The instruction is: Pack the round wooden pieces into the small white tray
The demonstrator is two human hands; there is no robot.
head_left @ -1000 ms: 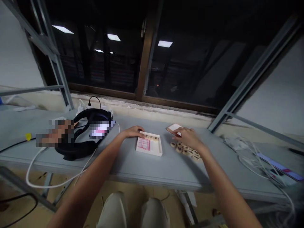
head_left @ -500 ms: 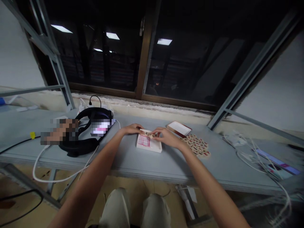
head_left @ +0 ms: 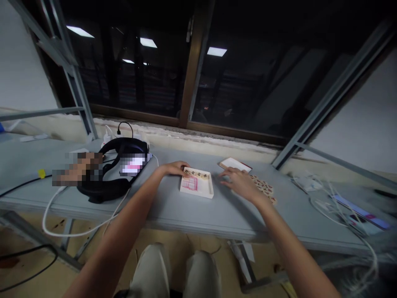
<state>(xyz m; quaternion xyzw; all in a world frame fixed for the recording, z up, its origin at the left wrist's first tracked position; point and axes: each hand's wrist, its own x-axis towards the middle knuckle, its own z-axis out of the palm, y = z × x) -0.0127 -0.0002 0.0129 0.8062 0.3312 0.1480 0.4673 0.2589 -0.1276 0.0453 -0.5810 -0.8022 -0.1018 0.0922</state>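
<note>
A shallow white box (head_left: 203,191) with pink lines on its floor lies on the table in front of me. Along its far wall runs a row of round xiangqi pieces (head_left: 199,174) with dark characters. My left hand (head_left: 175,168) grips the box at its far left corner, thumb over the rim. To the right of the box, my right hand (head_left: 240,182) hovers with fingers spread and nothing visible in them. Beneath and beyond it lies a pile of loose xiangqi pieces (head_left: 263,187), partly hidden by the hand and wrist.
Behind the right hand sits a box lid (head_left: 237,164), white inside with a reddish-brown edge. A black headset (head_left: 102,191) with a white cable stands at the left. Tangled cables (head_left: 316,203) and a phone-like device (head_left: 361,211) lie at the right. Window panes rise behind the grey table (head_left: 173,207).
My right hand went from the loose pile to the box with a piece, then back right with fingers spread. The row in the box is longer. The left hand stayed at the box corner.
</note>
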